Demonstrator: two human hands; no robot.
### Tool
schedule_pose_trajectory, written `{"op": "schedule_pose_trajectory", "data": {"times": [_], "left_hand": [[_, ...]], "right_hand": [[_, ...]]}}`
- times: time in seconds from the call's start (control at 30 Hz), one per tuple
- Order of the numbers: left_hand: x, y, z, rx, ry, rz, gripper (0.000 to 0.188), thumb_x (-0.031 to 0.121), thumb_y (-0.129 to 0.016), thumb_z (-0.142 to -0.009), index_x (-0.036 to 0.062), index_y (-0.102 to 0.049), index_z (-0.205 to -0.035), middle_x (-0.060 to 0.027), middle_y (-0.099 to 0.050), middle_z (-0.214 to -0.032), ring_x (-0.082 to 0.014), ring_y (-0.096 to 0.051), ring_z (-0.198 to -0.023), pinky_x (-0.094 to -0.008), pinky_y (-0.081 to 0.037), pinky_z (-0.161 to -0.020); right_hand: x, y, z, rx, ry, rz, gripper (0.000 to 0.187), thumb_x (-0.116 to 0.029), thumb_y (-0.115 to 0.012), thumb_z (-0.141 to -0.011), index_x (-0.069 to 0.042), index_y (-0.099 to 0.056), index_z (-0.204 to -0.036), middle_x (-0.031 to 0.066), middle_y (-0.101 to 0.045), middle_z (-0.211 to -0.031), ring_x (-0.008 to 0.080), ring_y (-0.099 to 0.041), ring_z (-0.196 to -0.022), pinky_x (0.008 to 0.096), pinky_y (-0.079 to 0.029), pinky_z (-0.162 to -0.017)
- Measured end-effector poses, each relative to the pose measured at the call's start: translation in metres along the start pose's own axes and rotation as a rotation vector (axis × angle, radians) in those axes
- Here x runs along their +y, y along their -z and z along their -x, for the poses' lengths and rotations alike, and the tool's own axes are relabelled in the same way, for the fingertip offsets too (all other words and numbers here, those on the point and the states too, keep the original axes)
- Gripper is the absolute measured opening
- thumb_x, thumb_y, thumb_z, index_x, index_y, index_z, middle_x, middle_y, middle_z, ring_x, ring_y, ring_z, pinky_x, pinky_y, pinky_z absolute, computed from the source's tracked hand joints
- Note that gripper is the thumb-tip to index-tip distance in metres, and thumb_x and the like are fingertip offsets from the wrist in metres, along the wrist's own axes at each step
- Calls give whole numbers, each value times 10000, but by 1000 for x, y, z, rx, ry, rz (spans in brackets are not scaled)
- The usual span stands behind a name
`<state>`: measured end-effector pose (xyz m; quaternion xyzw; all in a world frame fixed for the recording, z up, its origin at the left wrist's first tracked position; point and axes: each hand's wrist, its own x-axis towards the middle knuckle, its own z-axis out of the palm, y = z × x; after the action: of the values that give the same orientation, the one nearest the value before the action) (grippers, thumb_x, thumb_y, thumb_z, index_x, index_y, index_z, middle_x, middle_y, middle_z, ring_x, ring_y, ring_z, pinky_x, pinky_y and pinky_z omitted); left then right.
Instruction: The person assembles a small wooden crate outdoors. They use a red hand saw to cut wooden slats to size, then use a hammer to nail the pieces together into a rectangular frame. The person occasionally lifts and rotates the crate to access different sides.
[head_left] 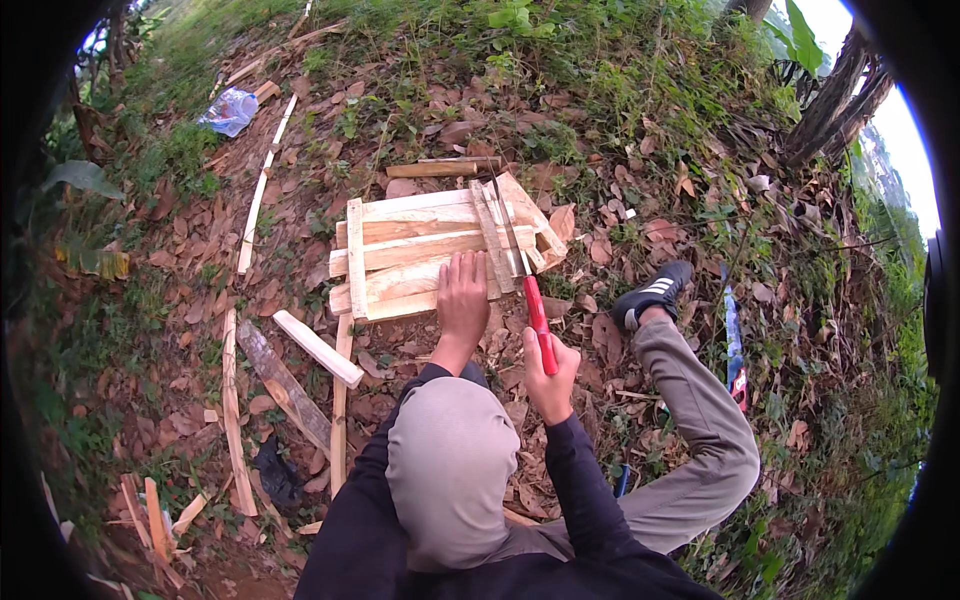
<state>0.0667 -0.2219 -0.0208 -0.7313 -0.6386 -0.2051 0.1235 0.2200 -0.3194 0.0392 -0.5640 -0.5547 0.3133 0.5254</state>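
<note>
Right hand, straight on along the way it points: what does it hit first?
Likely the diagonal slat of the wooden frame. The right hand holds a red-handled saw whose blade already lies across it. The left hand rests just beside that line; depth is unclear.

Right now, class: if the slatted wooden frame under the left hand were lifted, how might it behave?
The frame would probably stay stiff, since cross battens join its slats. It looks light: thin, pale wood with gaps. Being flat, it should not roll, though the left hand pressing it suggests it may shift on loose leaves.

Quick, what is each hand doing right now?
Left hand: open, pressing flat on the wooden frame.
Right hand: closed around the red handle of the saw.
</note>
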Motion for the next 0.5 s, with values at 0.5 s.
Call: {"op": "schedule_pose_trajectory", "data": {"times": [0.5], "left_hand": [[-5, -4, 5, 33, -20, -15, 511, 51, -596, -824, 8, -575, -1332, -145, -582, -1321, -328, -509, -1283, -479, -399, -1093]], "right_hand": [[-3, 9, 19, -30, -25, -50, 369, -220, -650, -969, -8, -570, -677, 8, -436, -483, 78, -401, -423, 308, -314, -436]]}}
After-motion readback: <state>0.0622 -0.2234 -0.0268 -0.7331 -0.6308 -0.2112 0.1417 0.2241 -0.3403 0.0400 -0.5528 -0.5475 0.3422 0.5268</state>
